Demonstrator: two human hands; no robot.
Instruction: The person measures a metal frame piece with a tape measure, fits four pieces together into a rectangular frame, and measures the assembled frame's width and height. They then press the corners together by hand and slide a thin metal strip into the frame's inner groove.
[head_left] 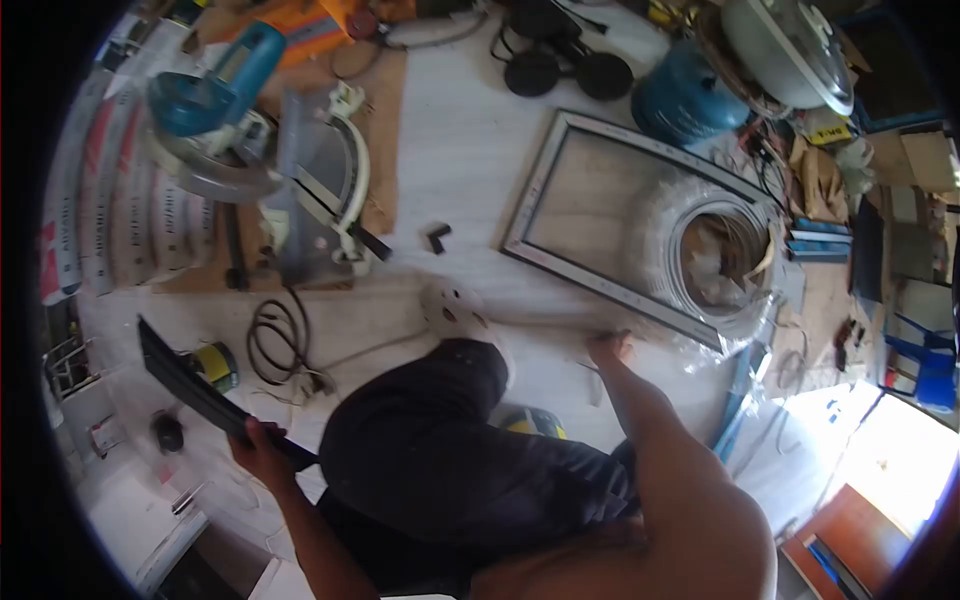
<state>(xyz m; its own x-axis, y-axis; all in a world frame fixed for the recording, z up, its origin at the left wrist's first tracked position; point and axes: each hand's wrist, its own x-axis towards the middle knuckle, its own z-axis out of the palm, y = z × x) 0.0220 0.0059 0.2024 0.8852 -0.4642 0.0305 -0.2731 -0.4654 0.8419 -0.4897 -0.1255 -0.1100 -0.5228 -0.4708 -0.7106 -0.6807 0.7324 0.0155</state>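
Note:
My left hand is wrapped round a long black profile strip, which slants from the upper left down toward my knee. On the right, my right hand is closed low over the floor, near the lower edge of a framed panel; a thin light piece shows just below it, and what the fingers hold is too small to name. A coil of grey tubing in clear plastic lies on the panel. Between my foot and the panel a small black corner piece rests on the floor.
A teal mitre saw stands on a brown board at the upper left, its black cable coiled below. Printed sacks are stacked at the left edge. A blue gas cylinder and a glass-lidded pot stand at the upper right.

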